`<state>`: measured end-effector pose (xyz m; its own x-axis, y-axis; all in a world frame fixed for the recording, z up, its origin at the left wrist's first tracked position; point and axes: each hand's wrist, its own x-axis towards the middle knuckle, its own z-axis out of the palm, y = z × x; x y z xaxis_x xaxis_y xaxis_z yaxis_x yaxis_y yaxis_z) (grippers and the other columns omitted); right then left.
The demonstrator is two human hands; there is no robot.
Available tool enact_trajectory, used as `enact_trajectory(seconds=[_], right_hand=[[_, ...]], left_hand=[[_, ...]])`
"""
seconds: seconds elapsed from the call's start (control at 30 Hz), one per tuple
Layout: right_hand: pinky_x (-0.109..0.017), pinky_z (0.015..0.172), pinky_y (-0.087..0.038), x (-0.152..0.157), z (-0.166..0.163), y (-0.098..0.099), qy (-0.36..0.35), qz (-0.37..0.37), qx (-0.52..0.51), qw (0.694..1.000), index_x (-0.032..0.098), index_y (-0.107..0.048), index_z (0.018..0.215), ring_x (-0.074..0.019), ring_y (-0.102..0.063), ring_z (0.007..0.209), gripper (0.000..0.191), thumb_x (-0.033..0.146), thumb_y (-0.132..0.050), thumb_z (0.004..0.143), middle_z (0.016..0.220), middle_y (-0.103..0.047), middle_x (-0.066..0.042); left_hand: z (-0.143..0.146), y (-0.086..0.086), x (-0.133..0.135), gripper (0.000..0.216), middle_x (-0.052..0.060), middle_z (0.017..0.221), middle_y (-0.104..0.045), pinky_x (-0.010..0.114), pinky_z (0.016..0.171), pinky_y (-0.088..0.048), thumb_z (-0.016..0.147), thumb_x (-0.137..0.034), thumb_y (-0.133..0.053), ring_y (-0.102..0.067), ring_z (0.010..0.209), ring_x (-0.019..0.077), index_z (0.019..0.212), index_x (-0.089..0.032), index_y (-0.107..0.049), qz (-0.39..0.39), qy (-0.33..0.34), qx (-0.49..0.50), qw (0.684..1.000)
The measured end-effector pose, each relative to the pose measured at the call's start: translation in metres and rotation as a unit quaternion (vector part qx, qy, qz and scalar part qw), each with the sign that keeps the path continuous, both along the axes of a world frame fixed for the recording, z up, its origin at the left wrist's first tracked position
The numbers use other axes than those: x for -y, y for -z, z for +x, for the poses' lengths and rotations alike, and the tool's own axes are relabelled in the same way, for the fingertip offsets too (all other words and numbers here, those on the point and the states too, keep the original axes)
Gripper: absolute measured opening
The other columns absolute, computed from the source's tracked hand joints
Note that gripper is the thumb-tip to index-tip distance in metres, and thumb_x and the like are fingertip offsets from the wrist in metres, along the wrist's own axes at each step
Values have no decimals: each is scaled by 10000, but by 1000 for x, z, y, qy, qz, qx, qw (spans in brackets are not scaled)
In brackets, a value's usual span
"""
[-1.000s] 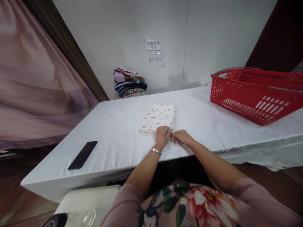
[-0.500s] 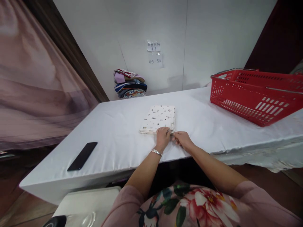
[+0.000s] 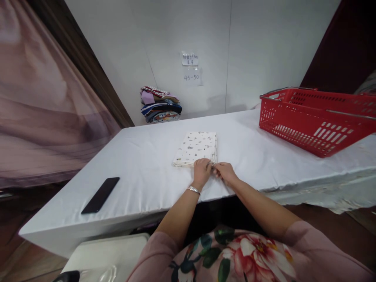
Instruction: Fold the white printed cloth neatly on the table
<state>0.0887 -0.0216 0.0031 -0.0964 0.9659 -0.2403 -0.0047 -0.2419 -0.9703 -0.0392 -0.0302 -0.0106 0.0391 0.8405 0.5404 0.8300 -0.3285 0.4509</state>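
The near right corner of the folded cloth (image 3: 196, 147) is covered by the left hand (image 3: 201, 171), which grips it with curled fingers. The right hand (image 3: 225, 172) meets the same corner from the right, its fingers drawn in narrow — whether they pinch fabric is too small to tell. The red basket (image 3: 293, 125) is cut off at the right edge, and the upper writing on the wall signs (image 3: 190, 76) is hard to read. The cloth lies mid-table, on a white, faintly wrinkled table cover (image 3: 141, 156); a black phone (image 3: 100, 195) rests near left. Against the pale far wall (image 3: 258, 47) sits a stack of folded textiles (image 3: 161, 105). A pinkish curtain (image 3: 44, 98) drapes at left. The cloth is flat, cream and roughly rectangular, with small scattered motifs — the basket is perforated plastic with metal handles.
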Motion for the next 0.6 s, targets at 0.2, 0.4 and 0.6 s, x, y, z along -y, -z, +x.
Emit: enact_trajectory(seconds=[0.2,0.4,0.6], right_hand=[[-181,305,-247,4,0,0,18,34,-5,999,163,-548,549,-61,-420,325,157,253,-580,674,435,-534,30],[-182,328,-268,1,0,0,14,53,0,999,166,-535,531,-55,-406,326,174,263,-574,669,434,-519,43],[-192,341,-288,-7,16,6,0,84,46,995,169,-570,637,-63,-440,335,144,284,-554,721,514,-574,36]], left_hand=[[0,-2,3,98,10,888,-648,330,861,-384,841,-181,-514,-557,889,165,879,-210,-600,6,-2,6,1000],[0,-4,7,117,20,914,-643,341,880,-384,785,-195,-567,-553,916,182,895,-218,-601,-8,6,-15,1000],[-2,0,1,90,12,897,-660,329,852,-393,820,-187,-553,-572,893,170,888,-209,-608,-5,-9,21,1000]])
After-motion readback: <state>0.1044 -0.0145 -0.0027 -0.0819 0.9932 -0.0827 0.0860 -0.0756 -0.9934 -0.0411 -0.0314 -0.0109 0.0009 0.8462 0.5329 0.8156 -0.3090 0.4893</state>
